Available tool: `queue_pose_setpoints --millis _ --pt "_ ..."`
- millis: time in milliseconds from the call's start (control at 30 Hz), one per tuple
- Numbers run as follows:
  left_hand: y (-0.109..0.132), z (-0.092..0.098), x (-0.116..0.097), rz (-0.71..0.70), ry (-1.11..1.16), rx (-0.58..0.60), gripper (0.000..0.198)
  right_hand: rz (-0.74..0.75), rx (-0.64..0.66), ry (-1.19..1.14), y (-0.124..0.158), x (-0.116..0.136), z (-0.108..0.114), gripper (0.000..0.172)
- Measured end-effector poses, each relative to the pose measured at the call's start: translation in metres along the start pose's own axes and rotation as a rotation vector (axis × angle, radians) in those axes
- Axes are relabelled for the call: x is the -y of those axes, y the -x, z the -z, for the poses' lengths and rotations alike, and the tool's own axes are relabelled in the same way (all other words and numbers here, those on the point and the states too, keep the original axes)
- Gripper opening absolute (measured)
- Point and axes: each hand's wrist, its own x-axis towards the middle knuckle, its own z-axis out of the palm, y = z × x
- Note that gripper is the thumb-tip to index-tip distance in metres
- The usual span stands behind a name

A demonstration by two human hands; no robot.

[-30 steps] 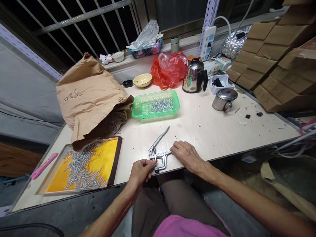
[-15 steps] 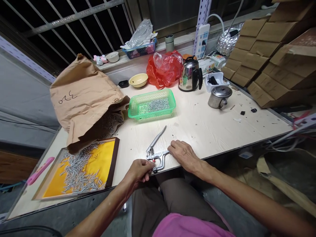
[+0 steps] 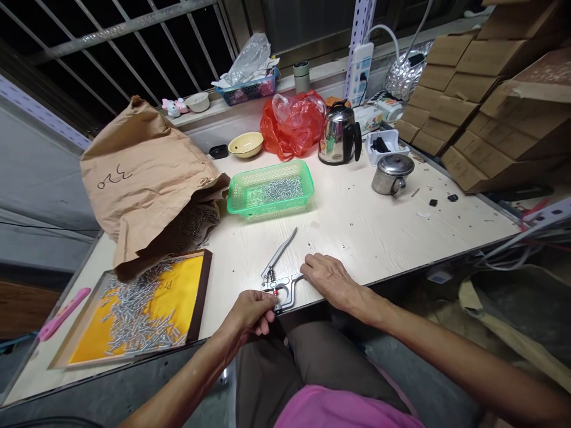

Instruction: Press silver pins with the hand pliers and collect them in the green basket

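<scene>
Metal snap-fastener pliers point(image 3: 286, 284) lie at the table's front edge. Their upper handle stands apart from the lower one, with a spring between, and a small red part shows at the jaws. My left hand point(image 3: 254, 309) is closed in a pinch at the jaws; whatever is between thumb and forefinger is too small to name. My right hand point(image 3: 328, 278) rests on the table, its curled fingers holding the end of the lower handle. Beyond the pliers sits a green plastic basket point(image 3: 267, 207) containing many small metal pins point(image 3: 284, 189).
At left, a brown paper bag point(image 3: 147, 178) leans over a yellow-bottomed tray point(image 3: 196, 297) of metal pins. A pink-handled tool point(image 3: 65, 313) lies beside it. Toward the back are a red plastic bag point(image 3: 292, 128), a kettle point(image 3: 336, 137), a lidded metal cup point(image 3: 391, 175) and stacked cardboard boxes point(image 3: 473, 107).
The whole view has shifted slightly to the left. Both hands stay at the pliers, with almost no visible movement relative to them.
</scene>
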Motion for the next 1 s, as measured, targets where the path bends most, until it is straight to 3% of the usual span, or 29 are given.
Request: queue_pose_setpoints --millis 100,233,333,567,900,1000 --pt "-0.001 0.001 0.001 -0.013 -0.003 0.004 0.041 0.033 0.016 -0.064 -0.008 -0.010 0.014 0.018" --pt "-0.003 0.002 0.004 -0.011 0.005 0.009 0.040 0.108 0.096 -0.018 -0.037 -0.024 0.030 0.078" --pt "-0.006 0.002 0.006 -0.017 0.015 0.008 0.040 0.188 0.232 0.035 -0.061 -0.030 0.032 0.099" --pt "-0.005 0.001 0.007 -0.010 0.032 -0.005 0.042 0.268 0.296 0.114 -0.078 -0.029 0.034 0.093" --pt "-0.007 0.002 0.014 0.002 0.017 -0.009 0.044 0.250 0.287 0.168 -0.069 -0.024 0.037 0.064" --pt "-0.001 0.002 0.017 -0.103 -0.127 -0.110 0.040 0.247 0.259 0.141 -0.062 -0.025 0.035 0.050"
